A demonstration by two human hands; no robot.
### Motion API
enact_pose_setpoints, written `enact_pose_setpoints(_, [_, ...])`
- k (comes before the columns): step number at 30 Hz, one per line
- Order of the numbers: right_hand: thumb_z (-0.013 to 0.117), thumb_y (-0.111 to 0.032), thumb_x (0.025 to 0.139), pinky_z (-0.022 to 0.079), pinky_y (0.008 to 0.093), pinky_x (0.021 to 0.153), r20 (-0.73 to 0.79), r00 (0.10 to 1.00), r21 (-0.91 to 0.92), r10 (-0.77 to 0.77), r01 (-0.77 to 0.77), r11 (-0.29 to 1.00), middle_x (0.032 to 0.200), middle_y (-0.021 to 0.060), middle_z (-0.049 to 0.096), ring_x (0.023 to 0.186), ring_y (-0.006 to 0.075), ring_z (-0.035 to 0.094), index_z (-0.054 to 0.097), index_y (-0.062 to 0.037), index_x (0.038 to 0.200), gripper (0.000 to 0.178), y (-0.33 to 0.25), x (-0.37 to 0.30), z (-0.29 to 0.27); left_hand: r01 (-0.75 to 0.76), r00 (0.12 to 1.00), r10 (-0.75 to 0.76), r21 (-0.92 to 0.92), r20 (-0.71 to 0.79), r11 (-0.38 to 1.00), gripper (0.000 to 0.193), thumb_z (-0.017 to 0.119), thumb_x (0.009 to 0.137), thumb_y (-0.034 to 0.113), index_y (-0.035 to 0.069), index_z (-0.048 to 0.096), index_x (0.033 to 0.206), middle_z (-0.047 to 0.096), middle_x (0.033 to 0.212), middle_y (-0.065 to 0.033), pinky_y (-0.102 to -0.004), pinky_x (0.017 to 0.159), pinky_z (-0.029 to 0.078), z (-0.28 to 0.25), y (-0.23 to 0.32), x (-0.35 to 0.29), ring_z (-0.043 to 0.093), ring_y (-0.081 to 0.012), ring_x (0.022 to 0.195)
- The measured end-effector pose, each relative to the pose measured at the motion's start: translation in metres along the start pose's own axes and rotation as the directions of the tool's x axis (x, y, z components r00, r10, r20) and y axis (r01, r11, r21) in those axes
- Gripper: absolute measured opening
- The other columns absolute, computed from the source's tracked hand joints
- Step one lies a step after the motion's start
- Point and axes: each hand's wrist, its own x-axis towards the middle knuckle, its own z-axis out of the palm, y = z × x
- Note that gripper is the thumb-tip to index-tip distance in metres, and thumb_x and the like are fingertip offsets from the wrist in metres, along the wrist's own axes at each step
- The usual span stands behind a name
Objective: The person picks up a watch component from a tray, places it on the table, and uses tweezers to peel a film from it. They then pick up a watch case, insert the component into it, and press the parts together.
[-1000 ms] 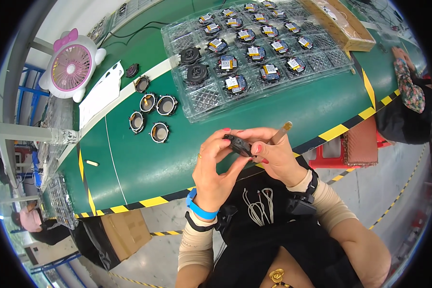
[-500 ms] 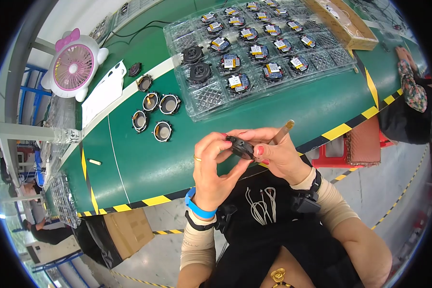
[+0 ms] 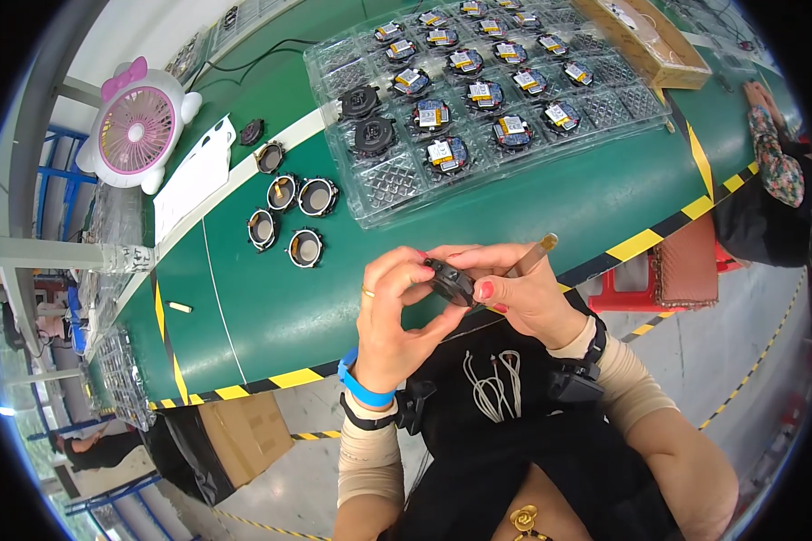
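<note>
Between my two hands, above the front edge of the green table, is a small round black watch case point(image 3: 451, 283), held tilted on edge. My left hand point(image 3: 390, 311) pinches its left side with curled fingers and thumb. Gripping the opposite side, my right hand point(image 3: 534, 298) has its thumb pressed on the rim. A thin flat brownish strip tool point(image 3: 538, 253) also sticks up out of my right hand, its lower part hidden by the fingers. Several open silver-rimmed round cases point(image 3: 318, 197) lie on the table, left of and beyond my hands.
A clear plastic tray point(image 3: 374, 207) holds several round circuit modules and two black round parts. Behind it at right stands a cardboard box point(image 3: 686, 74). A pink-white fan point(image 3: 136, 133) and a white sheet point(image 3: 192, 191) are at left. Another person's arm point(image 3: 776, 162) rests at far right.
Both hands keep their hold on the black case, which has turned slightly. My left wrist has shifted a little to the left; otherwise the layout is the same.
</note>
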Motion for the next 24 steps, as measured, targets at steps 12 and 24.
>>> enact_pose_setpoints(12, [0.063, -0.013, 0.079, 0.044, 0.0354, 0.09, -0.067, 0.998, -0.006, -0.013, 0.013, 1.0, 0.117, 0.0211, 0.051, 0.105, 0.0256, 0.053, 0.056, 0.0034, 0.108, 0.034, -0.001, 0.003, 0.007, 0.006, 0.997, 0.014, 0.246, -0.081, 0.969, 0.05, 0.073, 0.06, -0.008, 0.0, 0.047, 0.102, 0.044, 0.104, -0.012, -0.0301, 0.073, 0.056, 0.005, 0.006, -0.002, 0.054, -0.0202, 0.092])
enact_pose_setpoints(24, [0.062, -0.015, 0.081, 0.032, 0.0163, 0.049, -0.121, 0.992, -0.07, 0.024, -0.033, 0.997, 0.1, 0.0113, 0.061, 0.06, 0.0032, 0.044, 0.056, 0.0034, 0.108, 0.033, -0.006, 0.001, 0.01, -0.002, 0.997, 0.015, 0.171, -0.074, 0.985, 0.053, 0.071, 0.06, -0.009, -0.002, 0.05, 0.109, 0.045, 0.11, -0.0131, -0.0316, 0.076, 0.055, 0.003, 0.01, 0.004, 0.055, -0.0219, 0.095])
